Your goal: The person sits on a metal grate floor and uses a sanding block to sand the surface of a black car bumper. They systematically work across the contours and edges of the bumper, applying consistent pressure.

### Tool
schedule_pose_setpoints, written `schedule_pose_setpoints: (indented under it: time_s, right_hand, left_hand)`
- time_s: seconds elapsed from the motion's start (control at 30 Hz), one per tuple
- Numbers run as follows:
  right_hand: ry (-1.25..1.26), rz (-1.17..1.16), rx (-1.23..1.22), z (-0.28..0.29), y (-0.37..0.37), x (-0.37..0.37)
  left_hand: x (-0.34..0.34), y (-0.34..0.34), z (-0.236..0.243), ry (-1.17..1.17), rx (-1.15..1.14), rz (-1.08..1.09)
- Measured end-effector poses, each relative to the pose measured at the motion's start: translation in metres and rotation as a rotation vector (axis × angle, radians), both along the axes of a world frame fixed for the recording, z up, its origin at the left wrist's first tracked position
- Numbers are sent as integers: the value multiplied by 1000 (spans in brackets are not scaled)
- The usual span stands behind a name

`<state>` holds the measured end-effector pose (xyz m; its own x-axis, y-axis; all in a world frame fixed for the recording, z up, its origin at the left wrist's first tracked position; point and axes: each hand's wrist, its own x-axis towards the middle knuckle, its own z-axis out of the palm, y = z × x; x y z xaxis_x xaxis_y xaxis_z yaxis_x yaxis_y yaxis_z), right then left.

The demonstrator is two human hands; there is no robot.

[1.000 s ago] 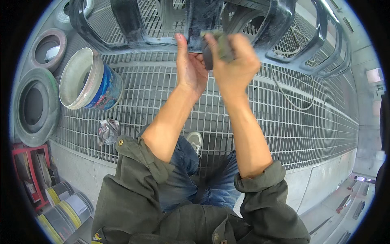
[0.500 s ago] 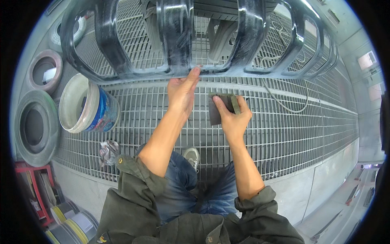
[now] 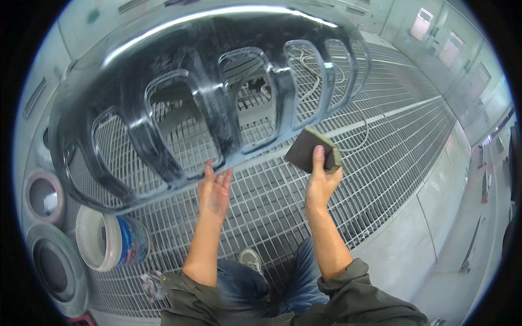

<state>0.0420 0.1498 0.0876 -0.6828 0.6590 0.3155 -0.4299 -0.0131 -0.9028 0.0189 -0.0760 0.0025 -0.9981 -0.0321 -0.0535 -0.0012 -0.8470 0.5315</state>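
A large black car grille panel (image 3: 209, 106) with tall rounded openings spans the upper part of the head view, dusted with whitish scuffs. At its lower edge is my left hand (image 3: 214, 194), fingers apart and tips touching the rim beside an opening. My right hand (image 3: 322, 183) holds a dark grey sheet of sandpaper (image 3: 303, 153) against a thin greenish pad, thumb on the sheet's face. The sandpaper is just below the panel's lower edge, seemingly apart from it. The fingers behind the pad are partly hidden.
A metal grating (image 3: 391, 141) forms the floor. Left stand a white-and-blue bucket (image 3: 113, 244), a round dark ring-shaped object (image 3: 38, 244) and a pinkish one (image 3: 31, 202). Crumpled plastic (image 3: 154, 285) lies near the bucket. A pale hose (image 3: 365, 133) curls behind the panel.
The view has tilted up and turned, so more of the panel shows. My left hand's fingers have spread at the rim. My right hand has raised the sandpaper nearer the panel, its face turned into view.
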Motion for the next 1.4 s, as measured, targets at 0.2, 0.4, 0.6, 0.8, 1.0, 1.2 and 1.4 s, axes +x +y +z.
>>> schedule_pose_setpoints:
  time_s: [0.2,0.4,0.6,0.8,1.0,1.2,1.4]
  right_hand:
    - [333,-201,958,29,-13,-42]
    - [236,-147,1223,-10,-21,-68]
    - [225,-96,1412,117,-15,-119]
    - [269,-64,1367,124,-11,-135]
    - [207,-79,1444,81,-2,-73]
    - [292,28,1450,148,-12,-146]
    - [340,4,1420,134,-23,-142]
  left_hand:
    - [-28,47,13,-61,33,-67]
    - [-32,49,-11,42,-156,-54]
    - [-30,44,-12,26,-154,-83]
    - [-28,48,3,-37,-152,-64]
    - [-28,47,4,-64,-155,-63]
    - [-29,50,1,-35,-166,-84]
    - [-27,35,-6,-50,-172,-38]
